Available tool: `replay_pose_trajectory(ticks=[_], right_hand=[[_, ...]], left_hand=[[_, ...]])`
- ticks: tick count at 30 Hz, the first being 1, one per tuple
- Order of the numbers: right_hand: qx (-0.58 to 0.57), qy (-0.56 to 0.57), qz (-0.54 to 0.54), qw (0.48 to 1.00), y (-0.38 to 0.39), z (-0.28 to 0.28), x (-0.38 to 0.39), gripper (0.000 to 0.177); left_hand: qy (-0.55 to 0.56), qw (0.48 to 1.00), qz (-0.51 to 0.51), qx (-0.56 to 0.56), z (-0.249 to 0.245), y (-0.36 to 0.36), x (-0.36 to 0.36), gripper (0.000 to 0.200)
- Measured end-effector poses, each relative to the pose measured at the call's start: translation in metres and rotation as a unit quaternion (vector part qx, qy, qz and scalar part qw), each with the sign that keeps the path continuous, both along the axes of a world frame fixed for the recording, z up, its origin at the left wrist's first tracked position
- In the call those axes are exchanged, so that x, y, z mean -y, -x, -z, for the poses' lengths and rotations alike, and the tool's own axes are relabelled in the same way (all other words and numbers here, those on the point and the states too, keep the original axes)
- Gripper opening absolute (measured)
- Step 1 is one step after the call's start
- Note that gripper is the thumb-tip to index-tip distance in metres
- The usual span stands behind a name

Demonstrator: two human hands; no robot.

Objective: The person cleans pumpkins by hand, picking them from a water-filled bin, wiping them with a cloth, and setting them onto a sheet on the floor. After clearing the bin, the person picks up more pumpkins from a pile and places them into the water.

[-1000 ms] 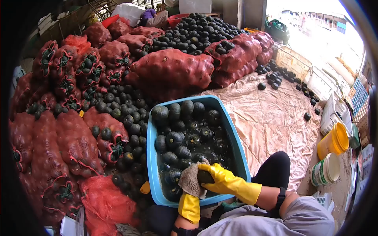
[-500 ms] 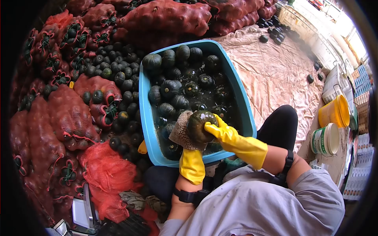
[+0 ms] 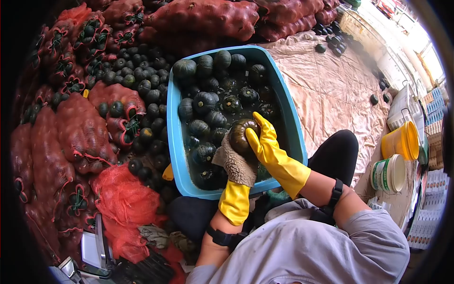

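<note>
Between my two hands is a wet dark green pumpkin (image 3: 242,136), held over the near part of a blue tub (image 3: 173,142). My right hand (image 3: 272,150), in a yellow rubber glove, curves round the pumpkin's right side, fingers on top and thumb across its face. A tan fleecy cloth (image 3: 240,166) covers most of my left hand (image 3: 235,201) and presses on the pumpkin's lower left side. Only the yellow glove cuff shows there; the fingers are hidden. More pumpkins (image 3: 204,102) sit in the tub's dark water.
Heaps of loose pumpkins (image 3: 152,96) and red mesh sacks (image 3: 83,130) crowd the left and back. A crumpled red net (image 3: 124,195) lies nearby. Right of the tub is a beige ground sheet (image 3: 326,85), with a yellow bucket (image 3: 399,141) and a white bucket (image 3: 388,173) beyond.
The pumpkin has been turned and raised slightly away from me. My right hand has shifted from gripping its front to cupping its right side. The cloth has moved right with my left hand.
</note>
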State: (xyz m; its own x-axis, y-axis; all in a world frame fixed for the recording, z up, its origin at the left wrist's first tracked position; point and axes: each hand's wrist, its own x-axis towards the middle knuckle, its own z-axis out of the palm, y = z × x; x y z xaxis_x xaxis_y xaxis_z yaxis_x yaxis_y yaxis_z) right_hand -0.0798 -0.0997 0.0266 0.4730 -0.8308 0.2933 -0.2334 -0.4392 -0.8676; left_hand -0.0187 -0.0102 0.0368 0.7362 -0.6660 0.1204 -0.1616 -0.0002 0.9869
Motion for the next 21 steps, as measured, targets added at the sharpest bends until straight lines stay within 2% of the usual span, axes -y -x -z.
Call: replay_pose_trajectory(ticks=[2,3,4,5,6,7,8,10,11,12,13,14,16,17,18,19,20,21], right_hand=[[0.045,0.058,-0.032,0.997,0.001,0.015,-0.007,0.059],[0.06,0.051,-0.035,0.996,0.006,0.009,-0.013,0.062],[0.033,0.067,-0.037,0.996,0.009,0.003,-0.019,0.073],[0.024,0.041,-0.054,0.997,0.013,0.009,-0.023,0.079],[0.015,0.011,-0.067,0.998,0.019,0.014,-0.027,0.085],[0.024,-0.082,-0.13,0.988,0.028,-0.004,-0.03,0.093],[0.0,-0.083,-0.126,0.989,0.034,0.008,-0.033,0.09],[-0.048,-0.16,-0.159,0.973,0.045,-0.003,-0.033,0.084],[0.026,-0.325,-0.215,0.92,0.053,-0.021,-0.026,0.075],[0.145,-0.487,-0.232,0.829,0.058,0.084,-0.015,0.072],[0.209,-0.692,-0.247,0.646,0.063,0.039,-0.007,0.076],[0.26,-0.838,-0.241,0.414,0.067,-0.01,0.003,0.08],[0.238,-0.834,-0.234,0.439,0.065,-0.015,0.003,0.102],[0.272,-0.841,-0.284,0.37,0.066,-0.006,0.007,0.104],[0.307,-0.841,-0.332,0.298,0.068,0.0,0.007,0.105],[0.324,-0.856,-0.296,0.273,0.069,-0.009,0.005,0.107],[0.342,-0.869,-0.259,0.247,0.071,-0.017,0.003,0.108],[0.34,-0.852,-0.243,0.315,0.075,-0.018,0.006,0.096]], left_hand=[[-0.149,0.98,-0.037,0.126,-0.015,0.005,-0.008,0.08],[-0.117,0.984,-0.038,0.129,-0.031,0.006,-0.011,0.073],[-0.086,0.987,-0.039,0.131,-0.039,0.006,-0.01,0.067],[-0.036,0.998,-0.032,0.049,-0.031,0.001,-0.007,0.057],[-0.04,0.992,0.011,0.123,-0.029,-0.009,-0.009,0.053],[-0.037,0.978,0.05,0.198,-0.028,-0.02,-0.011,0.05],[-0.027,0.959,0.084,0.269,-0.025,-0.031,-0.013,0.048],[-0.056,0.894,0.134,0.424,-0.021,-0.047,-0.017,0.042],[-0.071,0.851,0.154,0.496,-0.018,-0.05,-0.016,0.039],[-0.15,0.886,0.125,0.42,-0.015,-0.049,-0.013,0.035],[-0.226,0.908,0.097,0.341,-0.012,-0.049,-0.009,0.032],[-0.295,0.917,0.069,0.258,-0.009,-0.048,-0.003,0.028],[-0.164,0.952,0.043,0.255,0.009,-0.045,0.0,0.029],[-0.138,0.974,0.016,0.179,0.01,-0.042,-0.005,0.029],[-0.113,0.988,-0.009,0.103,-0.012,-0.036,-0.011,0.029],[-0.091,0.995,-0.038,0.018,-0.043,-0.027,-0.011,0.025],[-0.049,0.996,-0.012,-0.075,-0.041,-0.03,-0.009,0.023],[0.031,0.972,0.061,-0.226,-0.03,-0.038,-0.011,0.023]])
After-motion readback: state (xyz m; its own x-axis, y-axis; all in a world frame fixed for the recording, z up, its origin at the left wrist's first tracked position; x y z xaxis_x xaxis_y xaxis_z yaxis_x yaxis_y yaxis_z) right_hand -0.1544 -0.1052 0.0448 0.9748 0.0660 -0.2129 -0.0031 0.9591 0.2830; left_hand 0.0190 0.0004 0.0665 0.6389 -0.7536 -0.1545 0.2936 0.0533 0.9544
